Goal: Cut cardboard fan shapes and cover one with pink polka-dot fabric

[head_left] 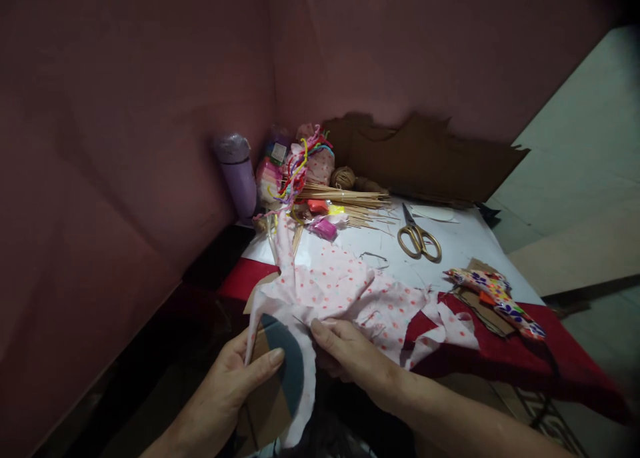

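Note:
My left hand is closed on a cardboard piece with a curved edge and a dark teal area, its thumb flat on the face. Pale pink dotted cloth wraps behind this piece and borders its curve, then spreads up onto the table. At the right of the curve, my right hand pinches a thin, dark needle-like thing close to the cloth. The rest of its fingers are hidden underneath. Another bit of cardboard shows behind the cloth.
Gold-handled scissors lie on the white tabletop sheet. Behind are wooden sticks, pipe cleaners, a twine ball and a purple bottle. A glue gun with patterned wrapping rests on the right. Torn cardboard leans against the wall.

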The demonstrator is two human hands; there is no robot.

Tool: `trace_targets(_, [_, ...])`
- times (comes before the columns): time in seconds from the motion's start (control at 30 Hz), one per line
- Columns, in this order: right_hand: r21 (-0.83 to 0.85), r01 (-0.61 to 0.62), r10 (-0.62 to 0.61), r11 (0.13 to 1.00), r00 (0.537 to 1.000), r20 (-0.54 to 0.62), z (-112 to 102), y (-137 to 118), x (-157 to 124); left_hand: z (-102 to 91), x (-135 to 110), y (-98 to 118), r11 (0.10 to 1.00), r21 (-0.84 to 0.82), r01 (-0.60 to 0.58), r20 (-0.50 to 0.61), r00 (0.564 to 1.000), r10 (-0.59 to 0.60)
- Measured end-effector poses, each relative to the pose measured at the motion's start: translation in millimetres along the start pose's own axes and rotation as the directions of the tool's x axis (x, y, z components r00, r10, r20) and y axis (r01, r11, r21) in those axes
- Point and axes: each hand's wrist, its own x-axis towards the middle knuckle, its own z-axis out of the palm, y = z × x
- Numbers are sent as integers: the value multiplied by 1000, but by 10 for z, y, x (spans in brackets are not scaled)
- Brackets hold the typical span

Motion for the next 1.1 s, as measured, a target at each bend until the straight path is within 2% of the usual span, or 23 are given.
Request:
trace_targets(0.4, [115,90,-93,989,996,16,13,55,23,-32,-27,34,999,32,-8,108,994,4])
trace_targets(0.57, [139,136,-142,981,989,34,6,100,42,-37,-31,46,1000,11,-16,110,994,14])
trace_targets(0.8, [59,32,-35,998,998,47,-15,41,19,-86,-22,27,998,47,-36,80,996,32])
trace_targets(0.97, [76,123,-129,990,988,87,8,22,14,-160,-11,-6,997,67,-33,151,988,23])
trace_targets(1.1, [89,164,-173,982,979,109,-3,49,35,-130,-21,55,993,114,-20,163,987,1])
